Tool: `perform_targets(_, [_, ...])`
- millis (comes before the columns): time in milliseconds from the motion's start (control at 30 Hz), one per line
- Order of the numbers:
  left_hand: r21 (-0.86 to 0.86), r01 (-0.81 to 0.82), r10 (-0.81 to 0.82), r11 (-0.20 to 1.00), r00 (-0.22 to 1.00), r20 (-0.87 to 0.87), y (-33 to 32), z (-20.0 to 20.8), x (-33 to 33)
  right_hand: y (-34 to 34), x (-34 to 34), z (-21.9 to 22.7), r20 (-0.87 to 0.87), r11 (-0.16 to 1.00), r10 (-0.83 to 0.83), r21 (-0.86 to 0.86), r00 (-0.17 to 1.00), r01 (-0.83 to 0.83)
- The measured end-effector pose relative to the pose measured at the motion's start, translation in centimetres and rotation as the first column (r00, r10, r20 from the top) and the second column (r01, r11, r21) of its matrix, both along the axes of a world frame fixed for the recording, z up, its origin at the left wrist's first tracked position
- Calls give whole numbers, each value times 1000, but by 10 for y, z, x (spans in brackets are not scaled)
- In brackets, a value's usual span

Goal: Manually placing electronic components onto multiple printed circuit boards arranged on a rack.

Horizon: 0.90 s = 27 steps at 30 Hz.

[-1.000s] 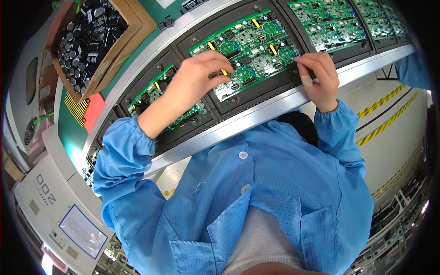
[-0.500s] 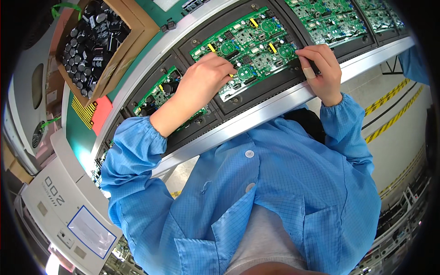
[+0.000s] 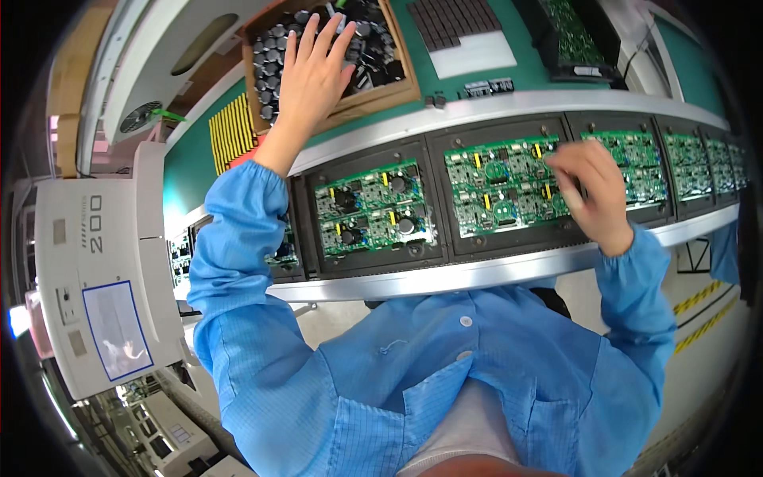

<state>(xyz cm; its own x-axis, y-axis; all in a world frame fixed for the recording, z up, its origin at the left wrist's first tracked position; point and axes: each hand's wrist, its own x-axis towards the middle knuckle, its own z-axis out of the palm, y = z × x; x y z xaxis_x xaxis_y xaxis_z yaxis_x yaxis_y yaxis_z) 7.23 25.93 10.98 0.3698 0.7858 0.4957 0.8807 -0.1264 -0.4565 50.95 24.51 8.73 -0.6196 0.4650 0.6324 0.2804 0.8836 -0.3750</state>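
Note:
My left hand (image 3: 312, 79) is spread over a cardboard box (image 3: 373, 102) of black cylindrical capacitors (image 3: 270, 67), fingers apart and holding nothing I can see. My right hand (image 3: 594, 191) hovers at the right end of a green circuit board (image 3: 509, 179) in a dark carrier tray (image 3: 469, 248). Its fingers are bent and blurred by motion, so whether they hold anything is unclear. Green round spots show on that board, beside small yellow parts. On the neighbouring circuit board (image 3: 373, 211) to the left, black round capacitors (image 3: 400, 184) stand at such spots.
More boards in trays line the metal-edged conveyor (image 3: 413, 282) to both sides. Behind it, a green bench (image 3: 445, 86) bears dark blocks (image 3: 453, 24) on a white sheet and a black bin (image 3: 584, 70). Yellow-and-black striped pieces (image 3: 230, 131) lie beside the box. A white machine (image 3: 115, 238) stands left.
My left hand has left the board and reached up to the capacitor box, its fingers now spread. My right hand stays near the board's right end. The whole view has swung.

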Motion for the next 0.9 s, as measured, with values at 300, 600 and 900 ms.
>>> perform_targets(300, [-82, -24, 13, 996, 992, -126, 31, -12, -31, 133, -238, 21, 149, 933, -111, 356, 983, 51])
perform_targets(600, [-120, 18, -35, 993, 989, -142, 37, -21, -32, 177, -302, -6, 247, 767, -374, 624, 894, 149])
perform_targets(900, [-437, 89, -1, 895, 980, 199, 58, 6, -51, 151, -289, 17, 464, 841, -234, 538, 854, -63])
